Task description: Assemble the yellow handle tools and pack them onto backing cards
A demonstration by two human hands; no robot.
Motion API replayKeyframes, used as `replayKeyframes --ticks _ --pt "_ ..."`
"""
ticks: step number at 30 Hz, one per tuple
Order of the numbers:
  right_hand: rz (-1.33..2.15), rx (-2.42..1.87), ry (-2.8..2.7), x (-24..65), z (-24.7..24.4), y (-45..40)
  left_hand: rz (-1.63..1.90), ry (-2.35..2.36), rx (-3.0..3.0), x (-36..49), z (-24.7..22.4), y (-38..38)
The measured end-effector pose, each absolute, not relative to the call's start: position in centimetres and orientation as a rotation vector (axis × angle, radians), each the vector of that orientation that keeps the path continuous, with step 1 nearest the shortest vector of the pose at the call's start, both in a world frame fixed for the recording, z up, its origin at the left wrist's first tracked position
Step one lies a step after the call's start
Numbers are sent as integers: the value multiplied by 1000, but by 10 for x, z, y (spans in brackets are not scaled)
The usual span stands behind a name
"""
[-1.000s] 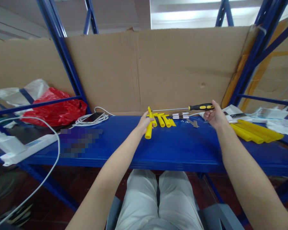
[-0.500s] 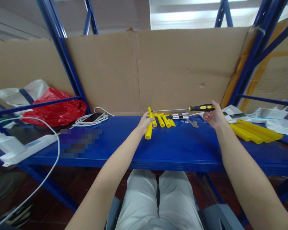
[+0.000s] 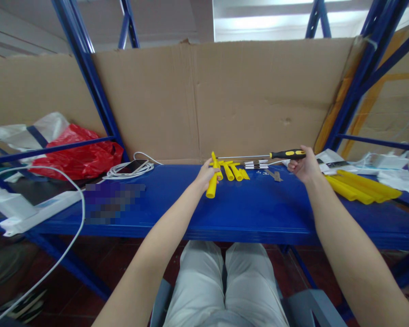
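Blue metal bench (image 3: 259, 209): left hand (image 3: 207, 174) closed round yellow tube piece (image 3: 211, 186), upright-ish.
Right hand (image 3: 304, 166), fingers curled on screwdriver (image 3: 288, 154) handle, its shaft reaching toward the left; tube likely light, smooth, stiffish; best gripped mid-barrel.

Brown cardboard sheets (image 3: 245, 100) stand behind the blue table (image 3: 177, 206) — blue metal posts (image 3: 97, 91) at both sides, bright light (image 3: 279, 23) above, dark red floor (image 3: 112, 254) below
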State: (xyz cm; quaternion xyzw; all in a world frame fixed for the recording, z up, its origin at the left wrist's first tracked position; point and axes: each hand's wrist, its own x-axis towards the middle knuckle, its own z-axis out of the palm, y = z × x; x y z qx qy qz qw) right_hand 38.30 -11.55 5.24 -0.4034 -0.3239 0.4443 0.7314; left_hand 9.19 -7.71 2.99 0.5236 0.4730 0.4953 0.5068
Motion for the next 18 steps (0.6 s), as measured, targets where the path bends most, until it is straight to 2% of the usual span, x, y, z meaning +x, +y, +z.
replayKeyframes --ticks 11,18 --pt "941 -845 -613 384 53 -113 1240 1115 1226 92 32 -78" --pt "930 -911 -746 393 46 -106 1246 1161 1247 91 32 -77"
